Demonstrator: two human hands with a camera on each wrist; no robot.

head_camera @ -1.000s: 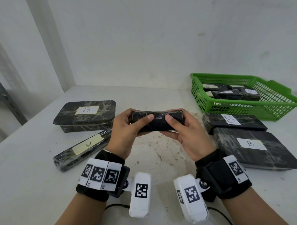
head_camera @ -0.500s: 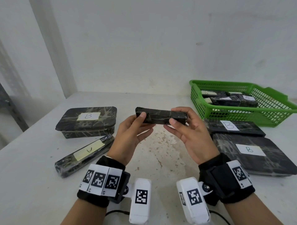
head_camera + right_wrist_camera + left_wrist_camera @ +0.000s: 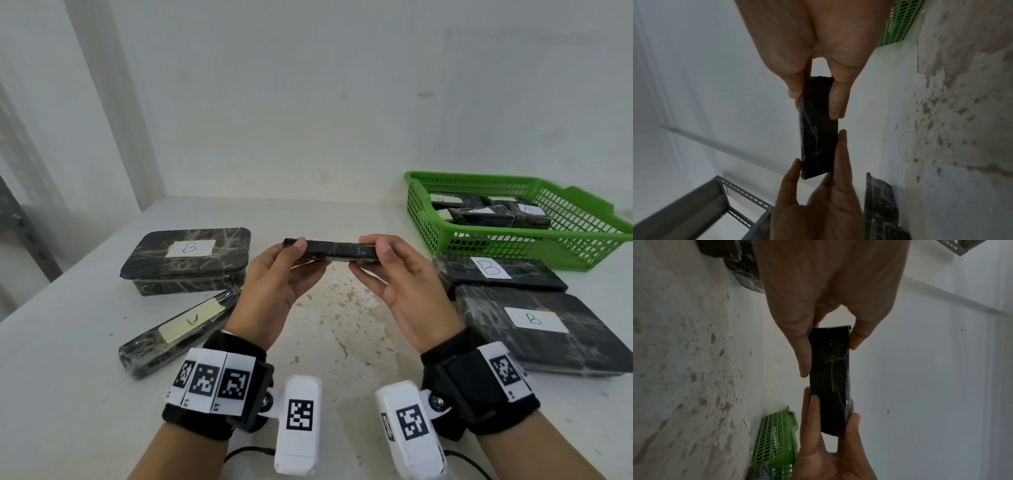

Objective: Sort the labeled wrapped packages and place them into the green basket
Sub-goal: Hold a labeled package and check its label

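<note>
Black wrapped package (image 3: 337, 250) pinched endwise by left hand (image 3: 277, 291) and right hand (image 3: 407, 291), underside unlabelled in wrist views.

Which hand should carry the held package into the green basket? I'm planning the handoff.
Right. The right hand already grips the package at the end nearer the green basket, which sits on that side; the left hand would cross over.

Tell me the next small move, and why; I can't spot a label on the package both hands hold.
Probably roll the held package between the left hand and right hand until a label faces up. Its visible faces are plain black, and packages in the green basket carry labels, so sorting needs it read.
</note>
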